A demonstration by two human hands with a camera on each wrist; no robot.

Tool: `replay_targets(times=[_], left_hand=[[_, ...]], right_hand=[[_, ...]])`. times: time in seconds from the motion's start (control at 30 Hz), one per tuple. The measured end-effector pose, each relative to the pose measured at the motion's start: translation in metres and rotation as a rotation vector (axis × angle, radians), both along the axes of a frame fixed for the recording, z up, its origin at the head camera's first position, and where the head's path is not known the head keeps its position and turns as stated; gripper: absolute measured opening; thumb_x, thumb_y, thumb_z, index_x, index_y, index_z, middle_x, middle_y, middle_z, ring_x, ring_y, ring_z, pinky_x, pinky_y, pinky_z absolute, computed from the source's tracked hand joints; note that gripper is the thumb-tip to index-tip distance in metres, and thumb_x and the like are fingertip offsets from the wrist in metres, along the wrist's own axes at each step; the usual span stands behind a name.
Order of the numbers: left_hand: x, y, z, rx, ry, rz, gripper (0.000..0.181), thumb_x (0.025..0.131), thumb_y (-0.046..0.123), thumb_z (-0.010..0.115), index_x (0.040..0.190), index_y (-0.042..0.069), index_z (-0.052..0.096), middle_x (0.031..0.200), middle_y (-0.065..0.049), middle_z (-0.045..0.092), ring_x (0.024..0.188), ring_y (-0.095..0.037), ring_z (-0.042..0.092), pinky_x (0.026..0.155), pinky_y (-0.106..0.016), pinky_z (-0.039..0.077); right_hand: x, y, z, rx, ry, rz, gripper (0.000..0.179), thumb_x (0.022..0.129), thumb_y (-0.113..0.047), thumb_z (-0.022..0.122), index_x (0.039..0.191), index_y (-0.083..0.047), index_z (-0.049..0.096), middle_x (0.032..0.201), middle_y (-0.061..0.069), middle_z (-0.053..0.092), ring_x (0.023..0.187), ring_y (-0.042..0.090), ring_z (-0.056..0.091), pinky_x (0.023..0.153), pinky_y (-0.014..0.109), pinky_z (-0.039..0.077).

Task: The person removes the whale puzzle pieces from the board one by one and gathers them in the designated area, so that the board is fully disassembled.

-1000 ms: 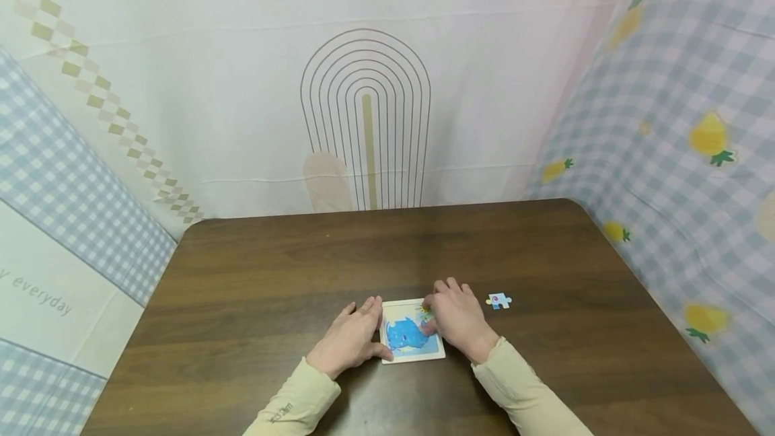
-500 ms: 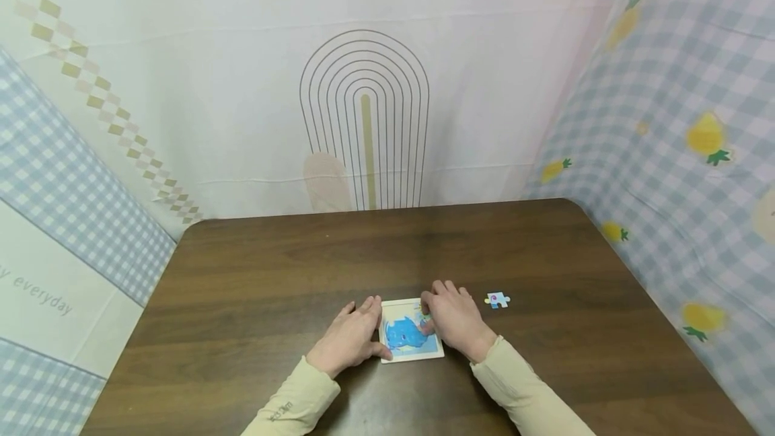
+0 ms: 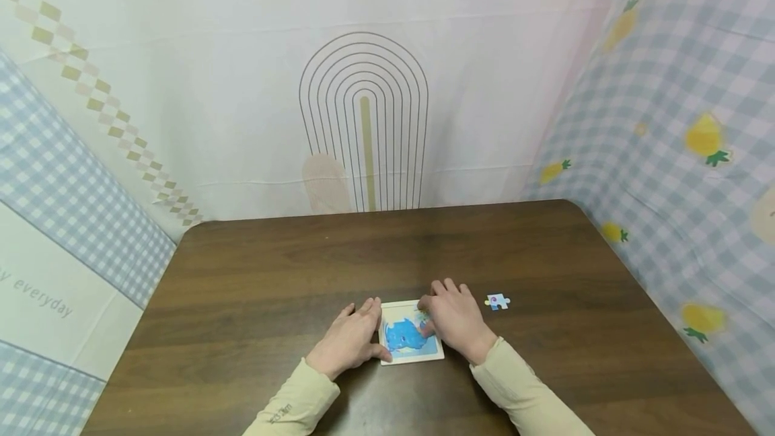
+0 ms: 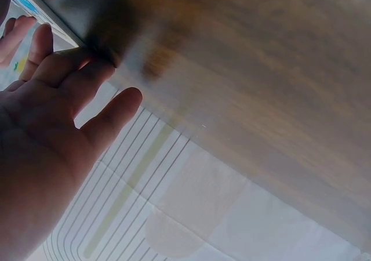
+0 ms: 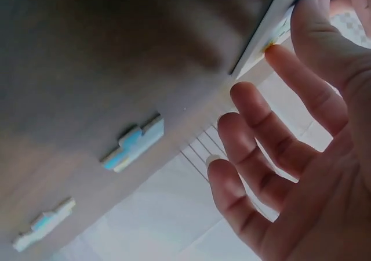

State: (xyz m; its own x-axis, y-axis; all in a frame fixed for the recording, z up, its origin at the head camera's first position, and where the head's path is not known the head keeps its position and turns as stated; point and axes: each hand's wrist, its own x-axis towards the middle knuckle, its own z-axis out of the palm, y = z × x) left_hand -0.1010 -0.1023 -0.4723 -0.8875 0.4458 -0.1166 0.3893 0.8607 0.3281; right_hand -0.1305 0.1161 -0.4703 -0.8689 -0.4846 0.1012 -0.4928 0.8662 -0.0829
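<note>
A small square jigsaw puzzle (image 3: 402, 358) with a white frame and a blue animal picture lies on the table. My left hand (image 3: 350, 340) rests along its left side, fingers fairly straight at the edge and thumb at the near left corner. Over the right part of the puzzle is my right hand (image 3: 458, 320). Its thumb and index finger pinch a yellow and green puzzle piece (image 3: 423, 317), largely covered by them, at the upper right of the picture. In the right wrist view the index fingertip touches a yellow spot by the frame, while the other fingers stay off the board.
A loose puzzle piece (image 3: 498, 301), light blue with a pink mark, lies right of my right hand. The right wrist view shows two loose pieces on the wood, a nearer piece (image 5: 134, 144) and a farther piece (image 5: 44, 224). Behind the brown table (image 3: 272, 254) hangs a patterned curtain (image 3: 242, 106).
My right thumb and index finger shift slightly at the upper right of the puzzle. The left hand and the loose piece stay where they were.
</note>
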Motion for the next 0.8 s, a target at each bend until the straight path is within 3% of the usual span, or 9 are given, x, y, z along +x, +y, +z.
replay_targets(times=[0.17, 0.47, 0.8], left_hand=[[-0.0005, -0.0007, -0.0004, 0.006, -0.002, 0.005, 0.093, 0.073, 0.048, 0.080, 0.140, -0.007, 0.044, 0.145, -0.022, 0.045, 0.136, -0.031, 0.041, 0.111, -0.052, 0.030], [-0.0004, -0.0001, -0.0016, 0.001, -0.011, 0.005, 0.094, 0.073, 0.049, 0.080, 0.140, -0.006, 0.044, 0.145, -0.021, 0.045, 0.136, -0.030, 0.041, 0.111, -0.051, 0.030], [-0.0006, 0.0000, -0.0022, -0.016, 0.015, 0.000, 0.098, 0.072, 0.050, 0.080, 0.141, -0.007, 0.043, 0.144, -0.021, 0.046, 0.135, -0.029, 0.042, 0.110, -0.051, 0.032]], right_hand=[[0.0008, -0.0021, 0.0004, 0.042, 0.029, -0.021, 0.038, 0.064, -0.042, 0.088, 0.095, -0.022, 0.079, 0.089, 0.003, 0.059, 0.086, 0.025, 0.050, 0.075, 0.046, 0.045], [0.0032, -0.0028, 0.0027, 0.042, -0.027, -0.116, 0.040, 0.064, -0.045, 0.087, 0.093, -0.020, 0.079, 0.089, 0.005, 0.060, 0.087, 0.028, 0.051, 0.075, 0.048, 0.045], [-0.0041, -0.0045, 0.0031, 0.015, -0.072, -0.101, 0.047, 0.061, -0.042, 0.090, 0.092, -0.011, 0.073, 0.087, 0.005, 0.059, 0.084, 0.026, 0.052, 0.072, 0.044, 0.046]])
